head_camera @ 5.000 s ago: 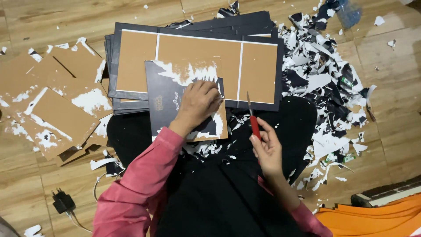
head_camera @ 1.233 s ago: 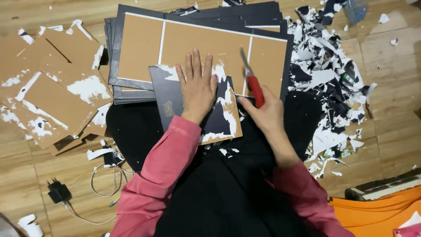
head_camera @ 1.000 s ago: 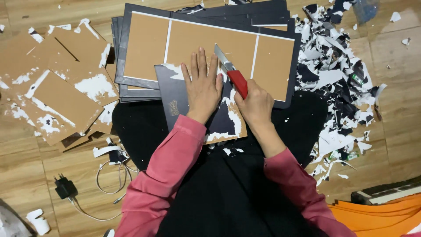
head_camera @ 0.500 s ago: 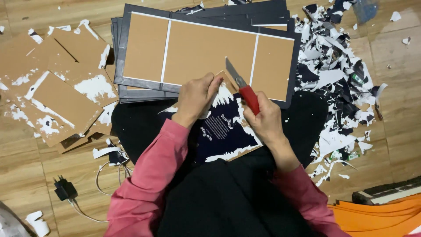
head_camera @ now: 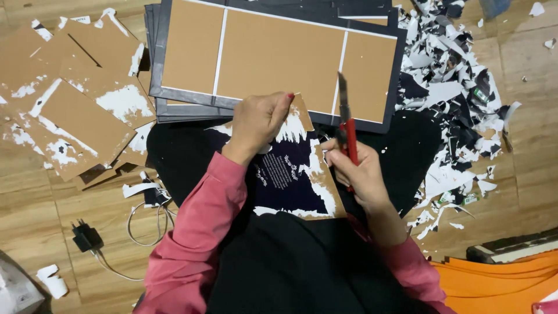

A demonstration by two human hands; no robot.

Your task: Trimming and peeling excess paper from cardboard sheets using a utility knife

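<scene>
My left hand [head_camera: 258,123] grips the top edge of a brown cardboard piece [head_camera: 290,174] half covered with dark printed paper, torn white in places. It rests tilted on my black-clothed lap. My right hand [head_camera: 359,174] holds a red utility knife [head_camera: 347,128] with its blade pointing up, just to the right of the piece. Both arms wear pink sleeves.
A stack of dark-edged brown book covers [head_camera: 279,58] lies ahead on the wooden floor. Stripped brown boards [head_camera: 70,110] sit at the left, a heap of torn black and white paper scraps [head_camera: 459,110] at the right. A charger with cable [head_camera: 87,235] is lower left, orange sheets [head_camera: 505,279] lower right.
My left hand went from pressing flat on the piece to gripping its top edge and turning it on my lap. The right hand with the knife drew back to the right, blade up.
</scene>
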